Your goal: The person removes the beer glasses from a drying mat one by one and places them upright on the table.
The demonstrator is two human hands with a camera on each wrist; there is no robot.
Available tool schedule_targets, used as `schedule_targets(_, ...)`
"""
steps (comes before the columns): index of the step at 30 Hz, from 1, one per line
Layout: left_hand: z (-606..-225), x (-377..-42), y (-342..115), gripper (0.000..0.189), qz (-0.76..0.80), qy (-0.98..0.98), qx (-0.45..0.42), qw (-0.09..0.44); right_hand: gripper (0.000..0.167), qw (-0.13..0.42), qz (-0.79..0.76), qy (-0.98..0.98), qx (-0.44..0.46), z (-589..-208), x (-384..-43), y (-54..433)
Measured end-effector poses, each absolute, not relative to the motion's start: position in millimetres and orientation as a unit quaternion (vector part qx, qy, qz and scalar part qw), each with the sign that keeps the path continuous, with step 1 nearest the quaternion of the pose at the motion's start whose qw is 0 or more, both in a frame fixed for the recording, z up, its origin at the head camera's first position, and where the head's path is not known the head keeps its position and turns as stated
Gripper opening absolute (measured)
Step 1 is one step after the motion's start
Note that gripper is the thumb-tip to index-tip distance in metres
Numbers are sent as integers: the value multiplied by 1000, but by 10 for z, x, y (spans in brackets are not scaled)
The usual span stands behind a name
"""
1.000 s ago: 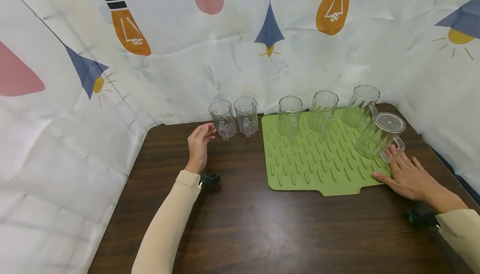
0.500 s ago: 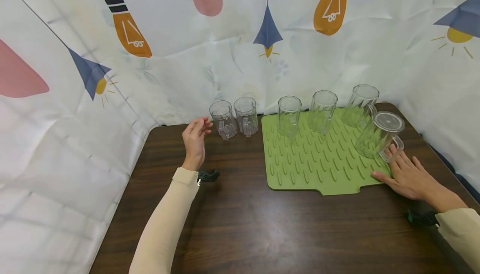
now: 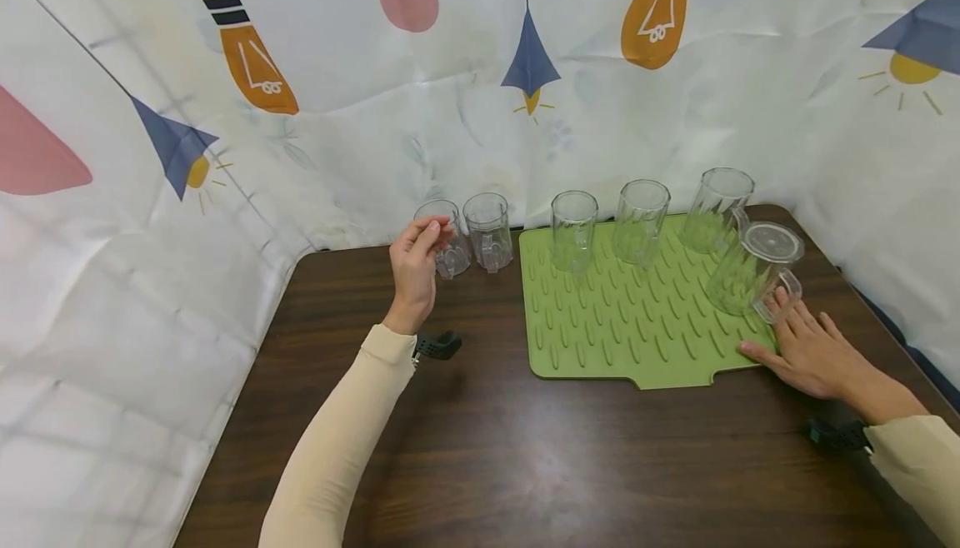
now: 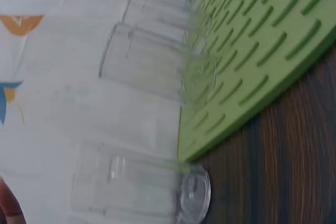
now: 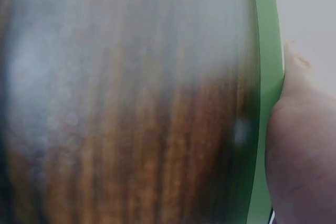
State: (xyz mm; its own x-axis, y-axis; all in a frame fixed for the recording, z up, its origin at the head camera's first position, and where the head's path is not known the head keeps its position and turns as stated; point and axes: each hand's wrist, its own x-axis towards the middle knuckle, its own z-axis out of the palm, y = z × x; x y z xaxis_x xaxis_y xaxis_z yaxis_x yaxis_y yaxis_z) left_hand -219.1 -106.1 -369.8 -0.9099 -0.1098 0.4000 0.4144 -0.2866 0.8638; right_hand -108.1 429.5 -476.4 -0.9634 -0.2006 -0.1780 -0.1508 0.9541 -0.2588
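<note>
Brown wood-grain tabletop [image 3: 487,448] lies beneath everything we see. Toward its left, the left hand [image 3: 414,273] overlaps the leftmost mug [image 3: 460,255] in our view, fingers loosely bent; it seems to grip nothing, though the left wrist view shows too little for us to rule out contact. Just beside, the second mug [image 3: 489,236] stands upright. Rightward, three upright mugs [image 3: 641,223] line the back of the green mat [image 3: 600,323], and one upturned mug [image 3: 738,277] stands at its right side, where the right hand [image 3: 813,352] lies flat, fingers straight, fingertips by the handle [image 3: 797,290]. We judge these clear mugs stiff, slippery and breakable, moderately heavy if glass, best held by the handle. We count six mugs, two off the mat and four on it; one mat; two hands.
</note>
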Motion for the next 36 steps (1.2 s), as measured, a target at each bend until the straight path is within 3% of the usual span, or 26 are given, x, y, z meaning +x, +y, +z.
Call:
schedule_targets(10, -3669, -2077, -590, 27, -788, -572, -193, 120, 100, 106, -130, 982, -90, -4784, -1105, 4300)
schedule_targets(17, -3724, -1991, -302, 18, -760, -602, -233, 73, 100, 95, -127, 983, -94, -4787, -1094, 4298)
schedule_targets(24, -3796, -1917, -40, 33, -726, -630, -273, 32, 100, 92, -125, 983, -96, -4778, -1095, 4297)
schedule_targets(36, -4007, -1795, 421, 30, -708, -638, -299, -53, 102, 110, -129, 982, -83, -4741, -1082, 4281)
